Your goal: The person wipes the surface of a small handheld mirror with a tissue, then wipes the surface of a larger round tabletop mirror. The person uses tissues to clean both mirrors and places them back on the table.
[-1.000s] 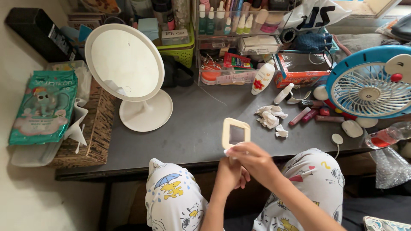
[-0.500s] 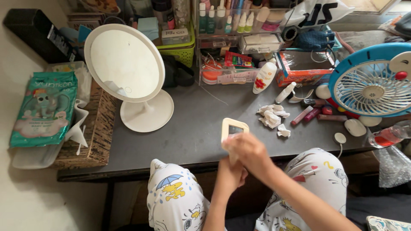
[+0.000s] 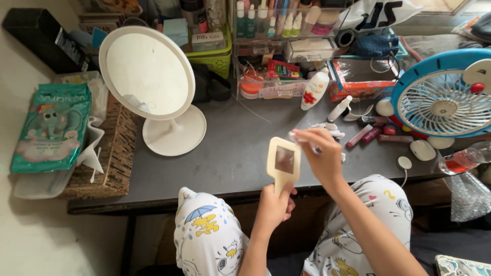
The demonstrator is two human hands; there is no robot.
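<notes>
Centrally, a cream hand mirror (image 3: 284,162) held upright over the grey surface (image 3: 230,153).
Left hand (image 3: 274,206) clamped on its handle; right hand (image 3: 321,155) pinches a small white item, unidentifiable, beside the frame.

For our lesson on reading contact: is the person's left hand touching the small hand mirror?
Touching. The head view shows the left hand closed around the handle of the small hand mirror, holding it upright.
</notes>
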